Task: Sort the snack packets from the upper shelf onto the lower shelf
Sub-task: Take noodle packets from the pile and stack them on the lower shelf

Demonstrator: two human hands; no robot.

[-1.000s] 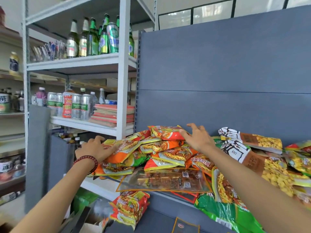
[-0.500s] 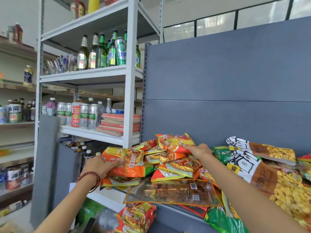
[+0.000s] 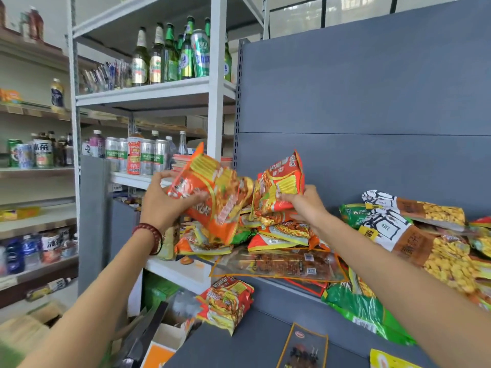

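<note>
Above pile (image 3: 279, 232), left hand (image 3: 162, 205), right hand (image 3: 305, 205) round packets (image 3: 215, 197)

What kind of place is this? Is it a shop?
Most likely a small grocery shop: white metal racks hold rows of beer bottles and drink cans, and a grey display unit carries a big heap of snack packets, like goods set out for sale.

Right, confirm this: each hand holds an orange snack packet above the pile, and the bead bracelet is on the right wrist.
Wrong wrist: the head view shows the bead bracelet on the left wrist. The rest holds: the left hand grips one orange packet, the right hand a second orange packet, both above the pile.
</note>
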